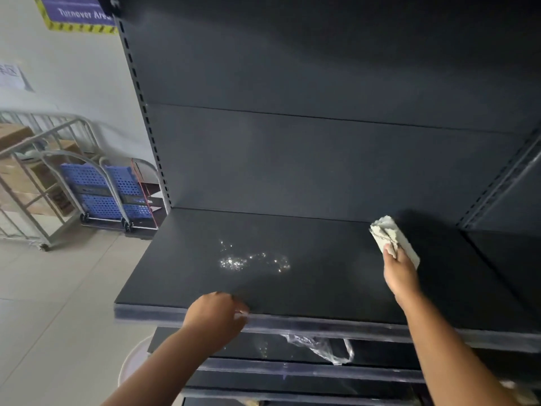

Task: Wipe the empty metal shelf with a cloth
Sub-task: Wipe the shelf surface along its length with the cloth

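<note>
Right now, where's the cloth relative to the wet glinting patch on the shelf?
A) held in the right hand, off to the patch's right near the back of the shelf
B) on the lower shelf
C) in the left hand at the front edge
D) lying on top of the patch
A: the right hand grips the folded cloth well to the right of the glinting patch, while the left hand rests empty at the shelf front edge.

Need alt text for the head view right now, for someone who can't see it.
The right hand presses a folded pale cloth on the back right of an empty dark metal shelf. The left hand rests at the shelf's front edge. Shiny droplets sit mid-shelf, left of the cloth.
</note>
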Motion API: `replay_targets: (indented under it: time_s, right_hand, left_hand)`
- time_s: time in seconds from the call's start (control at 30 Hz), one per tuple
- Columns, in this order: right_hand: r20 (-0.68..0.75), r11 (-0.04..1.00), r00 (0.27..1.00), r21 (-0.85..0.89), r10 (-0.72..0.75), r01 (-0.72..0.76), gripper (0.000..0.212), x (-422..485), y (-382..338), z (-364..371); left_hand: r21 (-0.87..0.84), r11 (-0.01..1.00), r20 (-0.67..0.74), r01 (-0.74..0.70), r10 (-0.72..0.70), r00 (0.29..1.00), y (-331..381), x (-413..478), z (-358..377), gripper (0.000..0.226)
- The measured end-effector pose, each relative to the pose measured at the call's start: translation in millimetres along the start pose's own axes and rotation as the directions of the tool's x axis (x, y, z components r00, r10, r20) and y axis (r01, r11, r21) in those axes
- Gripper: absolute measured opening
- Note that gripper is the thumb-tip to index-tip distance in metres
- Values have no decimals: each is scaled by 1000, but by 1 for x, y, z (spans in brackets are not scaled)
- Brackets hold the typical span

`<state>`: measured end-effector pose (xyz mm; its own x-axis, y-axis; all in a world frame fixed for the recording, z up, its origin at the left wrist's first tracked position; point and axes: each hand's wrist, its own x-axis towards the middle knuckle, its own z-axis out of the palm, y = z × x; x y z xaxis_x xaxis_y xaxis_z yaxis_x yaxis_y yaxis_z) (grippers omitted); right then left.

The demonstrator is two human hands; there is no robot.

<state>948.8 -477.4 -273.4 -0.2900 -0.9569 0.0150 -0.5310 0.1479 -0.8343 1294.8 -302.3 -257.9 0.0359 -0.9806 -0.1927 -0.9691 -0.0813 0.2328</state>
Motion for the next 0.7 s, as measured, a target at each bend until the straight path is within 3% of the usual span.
replay_targets:
  time_s: [0.1,0.23,0.4,0.5,0.57,0.6,0.63,0.7]
  right_hand:
    - [52,981,998,-193,40,-30,43,-27,8,24]
    - [107,887,990,-442,-91,130,34,-66,-30,78]
    - [242,870,942,-382,-231,311,31,-128,-94,164]
    - [302,891,921,-304,-244,336,32,-168,-131,214]
    - [378,977,912,-73,-157,198,34,-191,-156,241]
    - [434,993,896,101,-94,55,34,-201,-169,251]
    - [487,957,873,265,-28,-117,35,-208,-180,258]
    - [550,741,829,514,101,-432,35,-213,-199,264]
  left_hand:
    - [-105,992,37,-64,68,997,-23,-10,1,32]
    - [-95,991,-24,-92,90,996,-60,-21,-4,38]
    - [-11,998,-118,-62,60,991,-110,-35,-18,33]
    - [29,999,-137,-23,27,990,-138,-42,-25,32]
    - [31,1000,-129,1,3,992,-152,-45,-28,31]
    - [37,999,-124,13,-9,992,-159,-47,-29,31]
    - [45,999,-119,24,-18,993,-164,-48,-30,31]
    - [62,998,-109,25,-19,994,-172,-50,-31,32]
